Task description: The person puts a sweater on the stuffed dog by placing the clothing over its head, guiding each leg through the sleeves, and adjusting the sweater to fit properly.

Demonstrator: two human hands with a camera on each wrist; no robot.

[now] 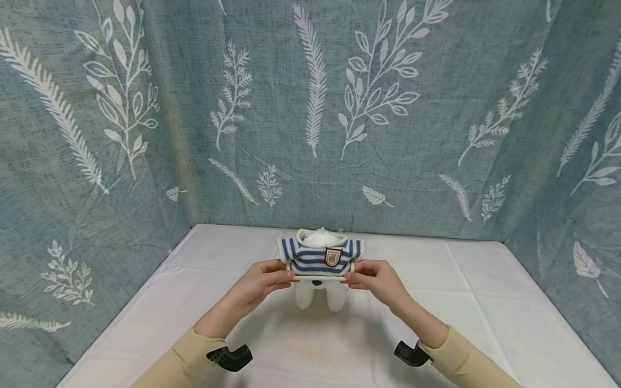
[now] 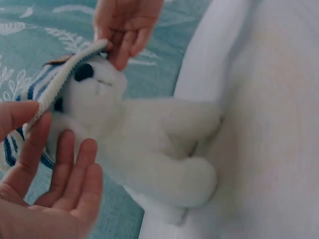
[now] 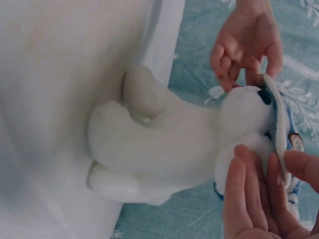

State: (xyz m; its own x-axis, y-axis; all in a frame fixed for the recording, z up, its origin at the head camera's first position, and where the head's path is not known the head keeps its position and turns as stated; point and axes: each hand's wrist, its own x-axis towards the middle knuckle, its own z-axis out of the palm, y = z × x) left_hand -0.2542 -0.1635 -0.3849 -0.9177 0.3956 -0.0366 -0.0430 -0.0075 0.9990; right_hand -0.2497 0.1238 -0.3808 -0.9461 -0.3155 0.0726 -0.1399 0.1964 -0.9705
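Observation:
A white plush animal (image 2: 144, 129) sits upright on the table, its legs toward me in the head view. Over its head lies a small blue-and-white striped knitted sweater (image 1: 315, 264) with a badge on its front. White plush shows through the neck opening, and the hem crosses the face near the dark eyes and nose. My left hand (image 1: 257, 283) pinches one lower corner of the hem between thumb and index finger. At the opposite corner, my right hand (image 1: 380, 283) does the same. The other fingers of both hands extend beside the toy's head.
A white cloth covers the table (image 1: 485, 302). Blue-green curtains (image 1: 271, 108) with white leaf prints hang behind it and on both sides. Each wrist carries a black camera, the left one (image 1: 230, 358) and the right one (image 1: 412, 354), low above the cloth.

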